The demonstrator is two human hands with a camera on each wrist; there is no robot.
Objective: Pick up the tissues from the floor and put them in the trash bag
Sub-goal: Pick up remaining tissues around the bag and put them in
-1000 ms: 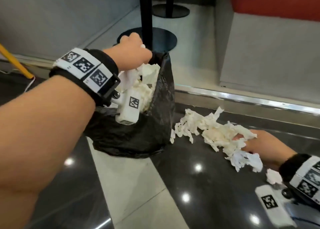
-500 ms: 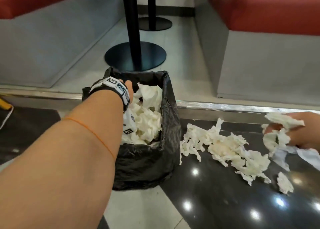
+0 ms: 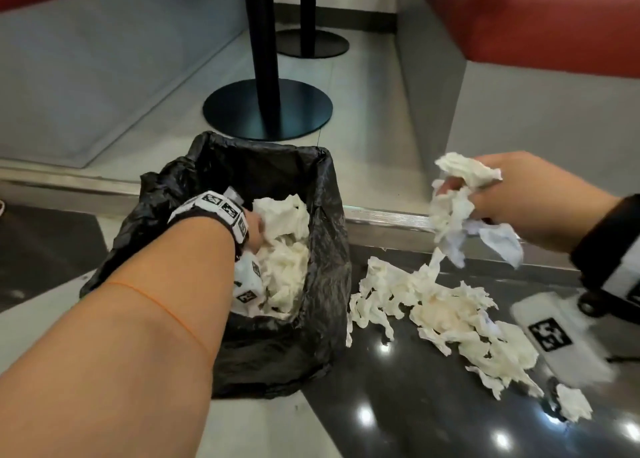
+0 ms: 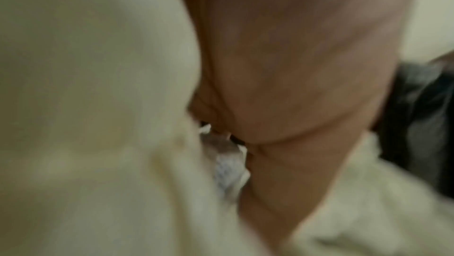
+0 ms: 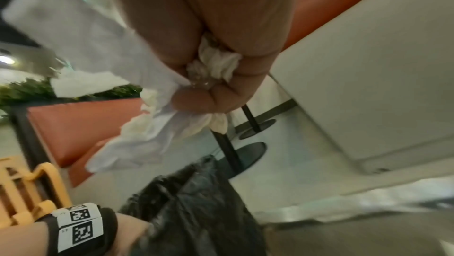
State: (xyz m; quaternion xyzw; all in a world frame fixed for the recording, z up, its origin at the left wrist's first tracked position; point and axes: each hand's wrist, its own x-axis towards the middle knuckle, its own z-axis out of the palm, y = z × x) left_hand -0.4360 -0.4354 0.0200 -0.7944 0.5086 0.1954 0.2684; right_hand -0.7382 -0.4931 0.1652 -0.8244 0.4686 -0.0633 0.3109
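A black trash bag (image 3: 325, 284) stands open on the floor, partly filled with white tissues (image 3: 287, 260). My left hand (image 3: 254, 230) reaches down into it among those tissues; its fingers are hidden. The left wrist view is blurred and shows only palm skin (image 4: 294, 66) against tissue (image 4: 86, 104). My right hand (image 3: 460, 194) is raised to the right of the bag and grips a bunch of crumpled tissues (image 3: 450, 222), seen squeezed in its fingers (image 5: 211, 89). A pile of tissues (image 3: 443, 308) lies on the dark floor beside the bag, with a small piece (image 3: 573, 405) nearer me.
Behind the bag stand two black table pedestals (image 3: 268, 109) on round bases. A metal floor strip (image 3: 388, 220) runs across behind the bag. Grey bench bases with red seats (image 3: 536, 24) flank the aisle. A yellow frame (image 5: 24, 192) shows in the right wrist view.
My right hand has lifted off the floor pile with a bunch of tissues and moved up and left. My left hand has sunk from the bag's rim into the bag.
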